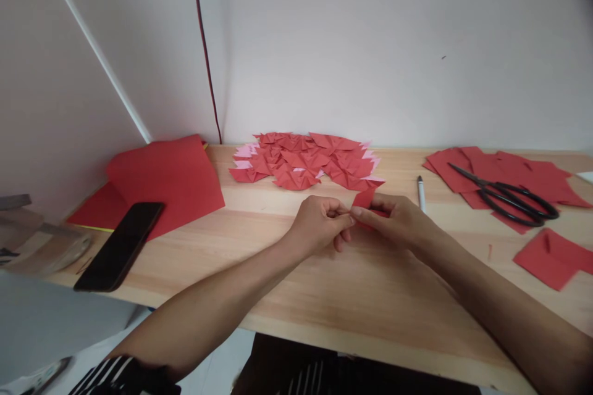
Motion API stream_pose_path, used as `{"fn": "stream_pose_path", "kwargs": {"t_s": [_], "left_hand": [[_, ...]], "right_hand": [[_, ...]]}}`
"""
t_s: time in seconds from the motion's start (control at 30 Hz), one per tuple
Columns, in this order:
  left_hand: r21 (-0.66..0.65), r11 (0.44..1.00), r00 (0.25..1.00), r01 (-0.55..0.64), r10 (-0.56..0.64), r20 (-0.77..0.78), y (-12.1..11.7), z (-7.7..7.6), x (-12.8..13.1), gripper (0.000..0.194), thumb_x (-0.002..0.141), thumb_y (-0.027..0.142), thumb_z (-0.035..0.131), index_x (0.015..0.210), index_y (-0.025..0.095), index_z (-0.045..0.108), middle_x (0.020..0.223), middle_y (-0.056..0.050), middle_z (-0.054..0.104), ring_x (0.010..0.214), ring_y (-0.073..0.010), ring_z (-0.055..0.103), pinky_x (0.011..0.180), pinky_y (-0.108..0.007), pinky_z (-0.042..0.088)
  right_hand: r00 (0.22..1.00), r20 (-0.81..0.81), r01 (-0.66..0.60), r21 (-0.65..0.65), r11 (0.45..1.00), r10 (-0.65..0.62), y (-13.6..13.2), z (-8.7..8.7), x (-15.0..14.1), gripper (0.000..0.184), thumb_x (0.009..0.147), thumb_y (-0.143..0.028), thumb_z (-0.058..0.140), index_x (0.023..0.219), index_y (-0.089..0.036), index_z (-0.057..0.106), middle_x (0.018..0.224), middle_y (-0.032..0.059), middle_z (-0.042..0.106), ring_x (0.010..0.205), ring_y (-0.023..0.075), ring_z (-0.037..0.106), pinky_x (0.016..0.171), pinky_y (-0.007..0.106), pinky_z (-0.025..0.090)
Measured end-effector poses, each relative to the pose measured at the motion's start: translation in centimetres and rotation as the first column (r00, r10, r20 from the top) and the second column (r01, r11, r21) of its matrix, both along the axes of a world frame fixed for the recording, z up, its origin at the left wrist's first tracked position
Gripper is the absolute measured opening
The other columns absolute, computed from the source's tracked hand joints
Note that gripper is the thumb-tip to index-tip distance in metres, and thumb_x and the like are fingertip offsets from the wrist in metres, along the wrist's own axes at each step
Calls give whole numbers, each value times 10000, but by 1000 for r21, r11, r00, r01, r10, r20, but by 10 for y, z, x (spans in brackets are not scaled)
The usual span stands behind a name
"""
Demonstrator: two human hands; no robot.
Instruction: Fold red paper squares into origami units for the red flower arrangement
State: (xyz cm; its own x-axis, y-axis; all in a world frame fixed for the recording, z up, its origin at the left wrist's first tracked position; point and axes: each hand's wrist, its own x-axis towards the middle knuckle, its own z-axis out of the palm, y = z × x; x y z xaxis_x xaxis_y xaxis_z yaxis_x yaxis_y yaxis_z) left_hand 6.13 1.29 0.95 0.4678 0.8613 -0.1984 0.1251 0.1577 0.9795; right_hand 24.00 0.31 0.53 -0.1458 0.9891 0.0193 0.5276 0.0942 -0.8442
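Note:
Both hands meet over the middle of the wooden table (296, 296). My left hand (319, 222) and my right hand (396, 217) pinch a small red paper piece (365, 199) between their fingertips, fingers closed on it. The paper stands up a little above the tabletop, partly hidden by my fingers. Just beyond it lies a pile of folded red paper pieces (308, 160) with some pink undersides showing.
A black phone (121, 244) lies on large red sheets (162, 182) at the left. A white pen (421, 192) lies right of my hands. Black scissors (509, 194) rest on cut red squares (491, 166) at the right, with another red piece (551, 257) nearer. A wall stands behind.

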Motion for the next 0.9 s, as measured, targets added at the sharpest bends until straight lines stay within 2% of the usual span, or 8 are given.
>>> {"fn": "stream_pose_path", "kwargs": {"t_s": [0.13, 0.27, 0.4, 0.5, 0.6, 0.7, 0.8, 0.9], "left_hand": [[-15, 1000, 1000, -3, 4, 20, -1, 0, 0, 226, 815, 229, 617, 626, 131, 541, 495, 16, 589, 333, -61, 501, 350, -156, 341], [-72, 996, 992, 47, -38, 120, -1, 0, 1, 249, 891, 267, 517, 685, 128, 525, 611, -19, 645, 388, -56, 547, 355, -143, 328], [-109, 991, 984, 81, -62, 166, 0, 0, 2, 245, 907, 309, 489, 743, 131, 526, 664, -32, 659, 413, -63, 561, 352, -146, 329], [-57, 995, 992, 76, -70, 104, 0, 1, 2, 201, 869, 221, 526, 690, 133, 527, 594, -8, 630, 386, -48, 524, 366, -143, 336], [33, 999, 997, 21, -23, 68, -1, 1, 1, 183, 835, 182, 553, 660, 132, 540, 545, 7, 612, 363, -42, 494, 393, -151, 365], [41, 999, 997, -16, 13, 82, -1, 2, 1, 168, 816, 188, 571, 658, 133, 550, 543, 4, 621, 359, -53, 501, 389, -164, 362], [-9, 1000, 993, -26, 27, 114, 0, 3, 1, 181, 809, 195, 580, 644, 131, 543, 546, 0, 628, 361, -50, 508, 383, -156, 330], [-44, 998, 988, -43, 49, 148, 0, 3, 1, 182, 805, 199, 581, 642, 129, 540, 546, -1, 630, 364, -45, 510, 384, -150, 308]], "right_hand": [[999, -33, 9, -34, 999, -10, -2, -1, -1, 433, 795, -590, 588, 669, -178, 620, 649, 16, 570, 610, 151, 488, 564, 273, 377], [996, -77, 46, -3, 999, -46, -3, -3, 2, 440, 798, -598, 587, 653, -183, 589, 630, 2, 526, 582, 133, 434, 522, 256, 335], [996, 5, 90, 30, 995, -90, -4, 0, 2, 468, 795, -609, 575, 588, -193, 514, 582, -10, 457, 553, 125, 388, 501, 260, 297], [995, 51, 87, 57, 995, -90, -6, 3, -1, 471, 801, -613, 559, 583, -201, 493, 580, -7, 460, 554, 131, 394, 512, 272, 306], [995, 61, 80, 67, 995, -84, -5, 3, -2, 521, 794, -654, 539, 543, -210, 434, 539, -17, 405, 522, 125, 356, 488, 277, 270], [997, 20, 69, 10, 998, -69, -4, 3, -1, 565, 792, -697, 512, 521, -215, 396, 497, -30, 364, 483, 113, 322, 463, 276, 238], [995, -76, 63, -71, 995, -68, -4, 4, 0, 550, 831, -693, 467, 562, -213, 470, 488, -26, 404, 478, 124, 360, 468, 280, 261], [982, -178, 43, -139, 989, -68, -4, 4, 2, 562, 872, -680, 404, 570, -211, 477, 515, -8, 456, 483, 128, 377, 478, 289, 272]]}}
